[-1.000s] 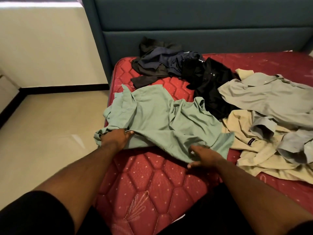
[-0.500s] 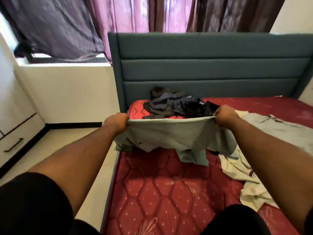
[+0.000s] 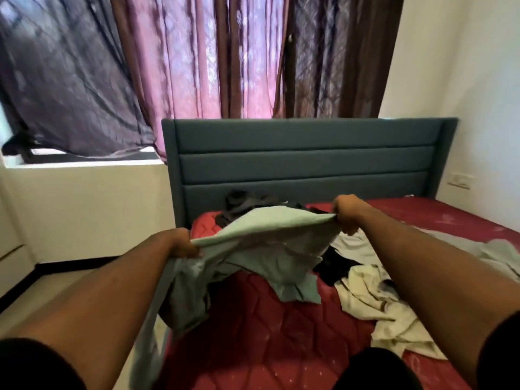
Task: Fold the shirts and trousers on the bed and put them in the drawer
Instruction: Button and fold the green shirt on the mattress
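A pale green shirt [image 3: 261, 249] hangs in the air over the red mattress [image 3: 267, 327], stretched between both hands. My left hand [image 3: 183, 244] grips its hem low at the left; my right hand [image 3: 347, 213] grips the hem higher at the right. The shirt's body droops down onto the mattress edge. A cream shirt [image 3: 377, 302] lies crumpled at the right. A grey shirt [image 3: 489, 251] lies beyond it, and black clothes [image 3: 332, 266] sit between them. A dark pile [image 3: 242, 205] lies by the headboard, partly hidden by the green shirt.
The blue-grey headboard [image 3: 306, 161] stands at the far end, with curtains [image 3: 213, 57] behind it. Pale floor [image 3: 42, 294] lies left of the bed. A white cabinet edge [image 3: 11, 249] shows at far left. A white wall [image 3: 464, 94] bounds the right.
Both hands gripped the green shirt and lifted it off the mattress. Since half a second ago the right hand is higher than the left, and my view has tilted upward.
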The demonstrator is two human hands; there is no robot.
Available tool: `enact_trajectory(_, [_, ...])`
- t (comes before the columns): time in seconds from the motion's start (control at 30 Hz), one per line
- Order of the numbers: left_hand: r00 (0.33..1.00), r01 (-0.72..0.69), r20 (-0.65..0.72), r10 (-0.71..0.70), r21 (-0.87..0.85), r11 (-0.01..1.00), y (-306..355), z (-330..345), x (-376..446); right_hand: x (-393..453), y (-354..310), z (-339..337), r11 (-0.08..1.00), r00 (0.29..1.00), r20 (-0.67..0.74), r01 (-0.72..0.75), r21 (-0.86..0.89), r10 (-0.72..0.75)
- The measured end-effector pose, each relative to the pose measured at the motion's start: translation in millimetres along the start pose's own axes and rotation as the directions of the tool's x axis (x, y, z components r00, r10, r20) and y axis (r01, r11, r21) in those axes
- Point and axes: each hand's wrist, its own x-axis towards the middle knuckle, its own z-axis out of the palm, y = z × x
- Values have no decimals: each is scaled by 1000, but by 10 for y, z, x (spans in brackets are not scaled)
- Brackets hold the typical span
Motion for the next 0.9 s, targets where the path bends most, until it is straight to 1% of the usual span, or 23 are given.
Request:
enact_trajectory(0.03, [995, -39, 94, 30, 91, 995, 36, 151, -23, -90, 40, 142, 1000, 999, 50, -20, -5, 20])
enact_trajectory(0.1, [978, -71, 208, 26, 211, 975, 33, 369, -2, -192, 121, 352, 998, 998, 10, -68, 7, 68])
enact_trajectory(0.17, [964, -24, 266, -31, 201, 979, 19, 416, 44, -191, 208, 477, 994, 994, -64, -90, -56, 86])
enact_trajectory(0.2, [967, 12, 250, -56, 172, 985, 16, 401, 99, -141, 250, 531, 993, 993, -68, -97, -69, 93])
enact_trajectory(0.23, [979, 56, 186, -81, 133, 989, 30, 346, 157, -105, 260, 551, 994, 993, -64, -103, -44, 100])
enact_trajectory(0.27, [991, 107, 75, -112, 64, 992, 34, 312, 271, -8, 270, 594, 994, 993, -36, -110, -19, 109])
enact_trajectory(0.33, [965, 227, -109, -238, -109, 968, 28, 296, 422, 148, 238, 698, 992, 990, 94, -115, 60, 109])
enact_trajectory(0.37, [955, 250, -114, -273, -183, 951, 31, 321, 523, 270, 209, 783, 981, 973, 197, -145, 126, 119])
enact_trajectory(0.4, [963, 241, -45, -265, -287, 927, 31, 394, 644, 364, 189, 868, 964, 948, 291, -190, 188, 130])
enact_trajectory(0.43, [966, 259, 107, -236, -402, 878, 18, 506, 806, 503, 166, 992, 942, 917, 374, -238, 235, 139])
enact_trajectory(0.47, [943, 314, 265, -201, -515, 798, 42, 619, 911, 626, 156, 1103, 927, 884, 440, -286, 245, 157])
enact_trajectory(0.5, [912, 381, 368, -181, -596, 707, 55, 720, 984, 742, 151, 1209, 920, 851, 490, -326, 218, 186])
enact_trajectory(0.53, [888, 435, 425, -176, -655, 618, 74, 788, 1122, 908, 118, 1288, 920, 825, 523, -350, 173, 215])
enact_trajectory(0.57, [876, 466, 451, -171, -701, 540, 128, 781, 1187, 1043, 99, 1315, 930, 822, 523, -341, 137, 225])
enact_trajectory(0.6, [862, 498, 478, -167, -741, 451, 168, 723, 1331, 1226, 51, 1294, 949, 848, 483, -299, 99, 217])
enact_trajectory(0.67, [858, 513, 487, -165, -834, 205, 252, 443, 1642, 1569, -31, 1099, 972, 942, 283, -214, 96, 180])
enact_trajectory(0.7, [876, 459, 444, -189, -887, 40, 289, 216, 1801, 1746, -55, 933, 969, 974, 142, -198, 146, 177])
enact_trajectory(0.73, [908, 327, 343, -241, -939, -104, 330, -20, 1945, 1920, -68, 767, 958, 981, -15, -183, 221, 191])
enact_trajectory(0.77, [921, 95, 164, -354, -974, -203, 390, -367, 2071, 2074, -96, 449, 943, 961, -179, -152, 295, 211])
enact_trajectory(0.8, [838, -178, -62, -542, -970, -165, 415, -622, 2123, 2128, -126, 198, 924, 924, -305, -110, 366, 231])
enact_trajectory(0.83, [675, -425, -290, -678, -905, -36, 448, -928, 2072, 2157, -153, -96, 905, 875, -421, -46, 423, 241])
enact_trajectory(0.87, [508, -611, -492, -707, -785, 107, 477, -1238, 1979, 2136, -159, -431, 886, 813, -528, 31, 462, 247])
enact_trajectory(0.9, [389, -723, -604, -696, -668, 176, 530, -1455, 1820, 2061, -142, -674, 865, 761, -600, 106, 490, 246])
